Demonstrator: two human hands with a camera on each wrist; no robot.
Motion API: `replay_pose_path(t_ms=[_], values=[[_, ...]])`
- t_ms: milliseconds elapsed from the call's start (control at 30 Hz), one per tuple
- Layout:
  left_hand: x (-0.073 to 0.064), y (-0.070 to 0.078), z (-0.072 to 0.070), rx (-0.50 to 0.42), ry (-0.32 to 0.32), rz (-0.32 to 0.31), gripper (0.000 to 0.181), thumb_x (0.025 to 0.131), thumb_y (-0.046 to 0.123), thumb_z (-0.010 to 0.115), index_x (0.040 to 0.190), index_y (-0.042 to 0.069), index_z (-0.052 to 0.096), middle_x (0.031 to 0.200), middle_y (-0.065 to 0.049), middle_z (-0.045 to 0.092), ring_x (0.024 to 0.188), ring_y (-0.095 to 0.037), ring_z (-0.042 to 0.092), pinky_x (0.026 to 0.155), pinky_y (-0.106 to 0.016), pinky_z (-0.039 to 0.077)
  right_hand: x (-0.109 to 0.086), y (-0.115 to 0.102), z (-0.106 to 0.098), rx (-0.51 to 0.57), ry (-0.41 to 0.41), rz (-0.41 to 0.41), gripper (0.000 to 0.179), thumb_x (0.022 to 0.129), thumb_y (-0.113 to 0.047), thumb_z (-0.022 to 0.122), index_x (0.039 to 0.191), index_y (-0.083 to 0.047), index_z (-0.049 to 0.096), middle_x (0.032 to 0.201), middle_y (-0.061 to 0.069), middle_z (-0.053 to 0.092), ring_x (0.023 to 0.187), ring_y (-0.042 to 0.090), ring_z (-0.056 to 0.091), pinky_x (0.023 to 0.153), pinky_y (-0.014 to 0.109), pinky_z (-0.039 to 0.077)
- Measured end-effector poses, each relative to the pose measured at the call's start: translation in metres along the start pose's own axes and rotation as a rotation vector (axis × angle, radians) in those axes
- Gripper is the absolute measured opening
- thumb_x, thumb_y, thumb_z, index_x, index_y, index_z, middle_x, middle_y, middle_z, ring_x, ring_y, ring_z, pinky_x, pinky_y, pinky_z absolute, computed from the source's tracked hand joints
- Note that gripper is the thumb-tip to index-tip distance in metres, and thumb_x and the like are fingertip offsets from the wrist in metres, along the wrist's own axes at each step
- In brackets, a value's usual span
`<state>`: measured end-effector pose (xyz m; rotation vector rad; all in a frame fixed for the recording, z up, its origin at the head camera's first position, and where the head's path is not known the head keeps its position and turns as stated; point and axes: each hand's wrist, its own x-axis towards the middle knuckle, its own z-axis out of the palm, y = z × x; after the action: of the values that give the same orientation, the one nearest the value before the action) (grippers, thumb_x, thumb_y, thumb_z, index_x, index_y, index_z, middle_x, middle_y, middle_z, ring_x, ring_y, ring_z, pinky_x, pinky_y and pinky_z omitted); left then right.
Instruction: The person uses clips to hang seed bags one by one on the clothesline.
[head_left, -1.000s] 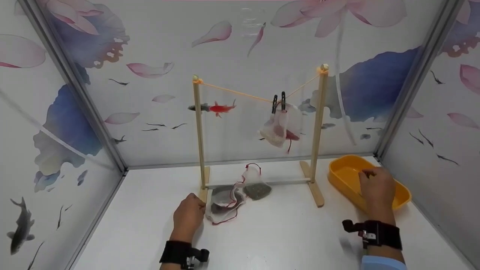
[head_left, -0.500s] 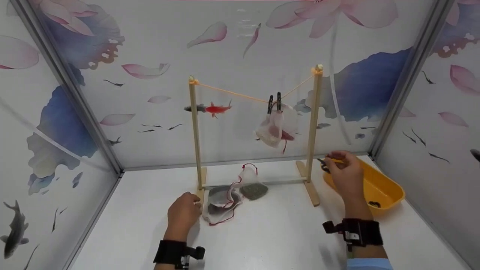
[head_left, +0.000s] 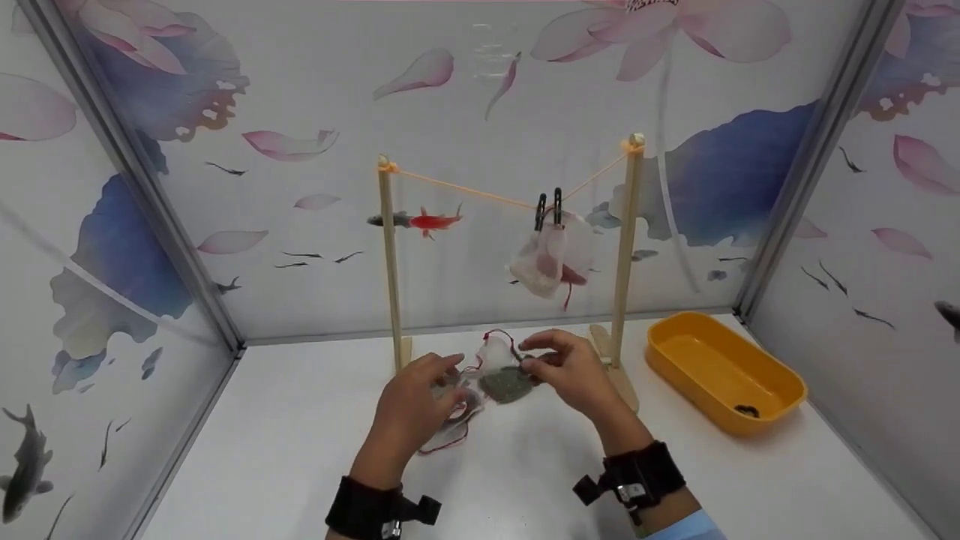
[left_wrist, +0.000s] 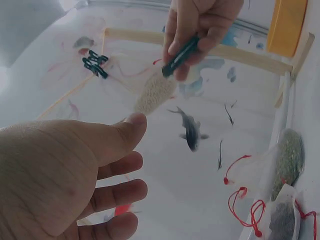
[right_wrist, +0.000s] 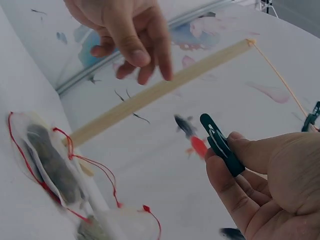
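Observation:
My right hand (head_left: 576, 373) pinches a dark green clothespin (right_wrist: 222, 145) between thumb and fingers, just right of a mesh drawstring bag with greenish contents (head_left: 506, 385). Over the neighbouring drawstring bag with dark contents (right_wrist: 50, 162), my left hand (head_left: 414, 401) hovers with parted, loosely bent fingers and nothing in them. Both bags lie on the table and have red cords; in the head view the left hand hides much of the dark one. Above, filled mesh bags (head_left: 541, 264) hang from an orange line (head_left: 465, 185), held by dark clothespins (head_left: 557, 208).
Two wooden posts (head_left: 628, 247) carry the line, standing on flat feet joined by a pale bar low across the back. A yellow tray (head_left: 694, 360) at the right holds a dark clothespin (head_left: 747, 411). Printed panels enclose the table behind and on both sides.
My right hand has come out of the yellow tray with a clothespin and moved left to the bags. My left hand has shifted right from beside the bags to over them.

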<state>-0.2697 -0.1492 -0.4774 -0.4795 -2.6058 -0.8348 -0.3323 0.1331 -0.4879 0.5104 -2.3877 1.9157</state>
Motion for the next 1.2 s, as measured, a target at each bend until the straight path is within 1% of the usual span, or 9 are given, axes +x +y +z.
replay_pose_path(t_ms=[167,400,633,733,833,933,1067,1133,1200], values=[[-0.003,0.006,0.0,-0.021,-0.082,0.065,0.076,0.091,0.035,0.097,0.16,0.021,0.067,0.12,0.004,0.078,0.106,-0.017,0.075,0.089,-0.035,0.063,-0.005,0.001,0.029,0.047,-0.146,-0.024,0.031,0.102,-0.001,0.084,0.13,-0.004,0.073,0.125,0.018,0.076,0.105,0.023,0.085,0.084,0.033,0.071],[-0.004,0.004,-0.001,-0.039,-0.136,0.12,0.06,0.094,0.03,0.095,0.15,0.023,0.076,0.125,0.001,0.078,0.105,-0.017,0.077,0.09,-0.037,0.065,-0.009,0.003,0.04,0.066,-0.263,-0.041,0.036,0.102,-0.004,0.084,0.135,-0.003,0.07,0.12,0.014,0.08,0.099,0.018,0.084,0.079,0.032,0.07],[-0.006,0.0,-0.006,-0.104,-0.195,0.074,0.051,0.1,0.03,0.09,0.149,0.023,0.076,0.12,0.005,0.077,0.104,-0.012,0.076,0.088,-0.034,0.063,-0.007,0.005,0.039,0.097,-0.318,-0.028,0.035,0.102,-0.007,0.085,0.134,-0.003,0.072,0.119,0.011,0.081,0.098,0.017,0.083,0.079,0.032,0.07],[-0.007,-0.003,-0.009,-0.141,-0.163,0.069,0.041,0.101,0.025,0.089,0.14,0.021,0.079,0.119,0.005,0.077,0.104,-0.011,0.076,0.09,-0.037,0.065,-0.005,0.009,0.042,0.098,-0.321,-0.031,0.029,0.108,-0.012,0.079,0.134,-0.001,0.072,0.119,0.019,0.081,0.097,0.02,0.083,0.079,0.033,0.07],[-0.008,-0.008,-0.014,-0.138,-0.086,0.061,0.031,0.098,0.021,0.091,0.128,0.022,0.081,0.116,0.008,0.077,0.102,-0.01,0.076,0.09,-0.039,0.065,-0.002,0.018,0.052,-0.045,-0.294,-0.042,0.02,0.113,-0.013,0.072,0.131,-0.005,0.075,0.119,0.018,0.08,0.097,0.019,0.08,0.079,0.032,0.069],[-0.01,-0.015,-0.018,-0.106,-0.005,0.038,0.026,0.095,0.018,0.094,0.118,0.023,0.082,0.111,0.011,0.075,0.099,-0.009,0.077,0.087,-0.037,0.065,0.004,0.028,0.068,-0.342,-0.293,-0.093,0.021,0.107,-0.01,0.079,0.128,-0.011,0.078,0.123,0.012,0.08,0.102,0.021,0.078,0.084,0.033,0.066],[-0.011,-0.024,-0.02,-0.065,0.066,-0.003,0.022,0.092,0.014,0.095,0.109,0.021,0.083,0.103,0.012,0.074,0.097,-0.009,0.077,0.084,-0.033,0.064,0.013,0.04,0.093,-0.72,-0.305,-0.233,0.039,0.094,-0.013,0.095,0.13,-0.011,0.081,0.129,0.006,0.078,0.11,0.024,0.078,0.093,0.037,0.066],[-0.011,-0.027,-0.02,-0.048,0.093,-0.023,0.019,0.092,0.014,0.095,0.105,0.019,0.083,0.099,0.011,0.073,0.096,-0.01,0.076,0.083,-0.033,0.063,0.018,0.044,0.103,-0.835,-0.293,-0.305,0.035,0.093,-0.016,0.096,0.126,-0.013,0.084,0.126,0.003,0.078,0.11,0.02,0.079,0.093,0.036,0.067],[-0.012,-0.03,-0.02,-0.04,0.115,-0.037,0.016,0.093,0.014,0.095,0.102,0.018,0.083,0.097,0.008,0.075,0.095,-0.011,0.077,0.083,-0.034,0.064,0.021,0.046,0.109,-0.897,-0.266,-0.357,0.024,0.096,-0.019,0.094,0.119,-0.016,0.087,0.119,-0.001,0.078,0.105,0.014,0.078,0.089,0.032,0.066]])
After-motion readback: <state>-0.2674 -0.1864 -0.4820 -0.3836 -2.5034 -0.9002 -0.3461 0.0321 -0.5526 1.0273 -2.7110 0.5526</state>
